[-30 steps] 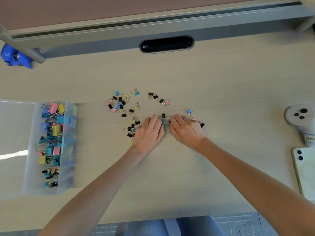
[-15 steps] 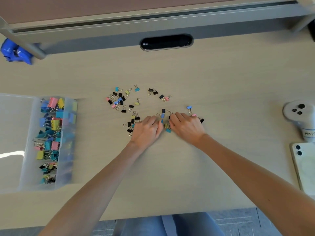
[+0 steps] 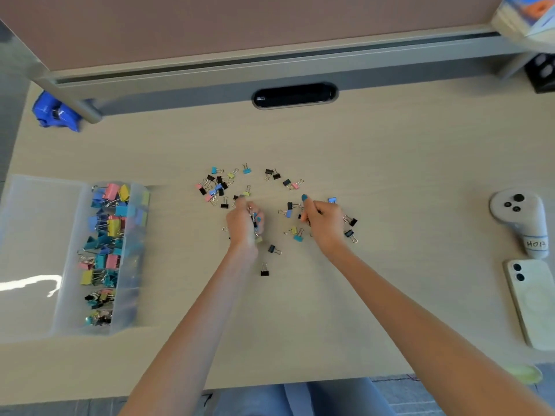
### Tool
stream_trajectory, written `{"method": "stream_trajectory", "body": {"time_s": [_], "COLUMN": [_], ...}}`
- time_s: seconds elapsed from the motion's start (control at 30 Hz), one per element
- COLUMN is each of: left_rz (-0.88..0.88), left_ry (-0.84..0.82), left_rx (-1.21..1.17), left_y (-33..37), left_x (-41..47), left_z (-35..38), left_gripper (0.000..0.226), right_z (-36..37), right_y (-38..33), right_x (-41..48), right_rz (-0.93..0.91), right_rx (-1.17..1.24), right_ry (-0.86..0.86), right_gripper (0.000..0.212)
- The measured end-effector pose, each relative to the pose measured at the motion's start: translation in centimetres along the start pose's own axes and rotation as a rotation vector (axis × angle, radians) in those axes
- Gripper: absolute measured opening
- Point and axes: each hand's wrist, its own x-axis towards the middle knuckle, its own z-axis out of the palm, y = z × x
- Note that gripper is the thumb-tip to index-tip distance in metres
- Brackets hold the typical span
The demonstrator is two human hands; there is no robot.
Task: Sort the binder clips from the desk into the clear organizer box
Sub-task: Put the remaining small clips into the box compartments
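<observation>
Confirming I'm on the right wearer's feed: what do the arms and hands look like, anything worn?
No sleeves, watch, bracelet or gloves in view. The left hand and right hand have teal polished nails.

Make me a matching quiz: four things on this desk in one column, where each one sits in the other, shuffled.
Things:
1. clear organizer box
2. white phone
3. white controller
4. blue plastic object

Places:
a. far left corner
b. near right edge
c. left side, binder clips inside
d. right side, just beyond the phone

Pairs: 1-c, 2-b, 3-d, 4-a
</observation>
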Motion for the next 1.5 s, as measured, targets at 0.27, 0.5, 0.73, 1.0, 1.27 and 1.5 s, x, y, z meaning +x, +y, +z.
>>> {"method": "stream_trajectory", "body": {"time_s": [0.27, 0.5, 0.73, 1.0, 1.27, 1.5], "left_rz": [-0.479, -0.687, -0.708, -0.694, -0.564, -0.452], "left_ry": [-0.432, -0.349, -0.061, 0.049, -0.051, -0.049], "left_rx": [-0.721, -0.809, -0.741, -0.717, -0.582, -0.456], "left_y": [1.7, 3.0, 3.7, 4.4, 6.9, 10.3], "left_x": [-1.1, -2.1, -3.2, -4.2, -5.5, -6.2], "left_z": [-2.2, -4.3, -7.0, -10.6, -15.2, -23.3], "left_gripper": [0.041, 0.023, 0.016, 0.031, 0.029, 0.022], "right_z": [0.1, 0.8, 2.2, 4.5, 9.0, 14.9], "right_y": [-3.3, -4.4, -5.6, -6.7, -9.0, -10.9], "right_x": [-2.0, -2.9, -3.9, -5.6, -8.9, -11.3], "right_rz": [0.700, 0.833, 0.969, 0.995, 0.865, 0.872], "right_rx": [0.801, 0.914, 1.036, 1.062, 0.832, 0.748], "right_ry": [-0.288, -0.365, -0.150, -0.170, -0.320, -0.392], "right_gripper": [0.037, 0.032, 0.025, 0.024, 0.027, 0.037]}}
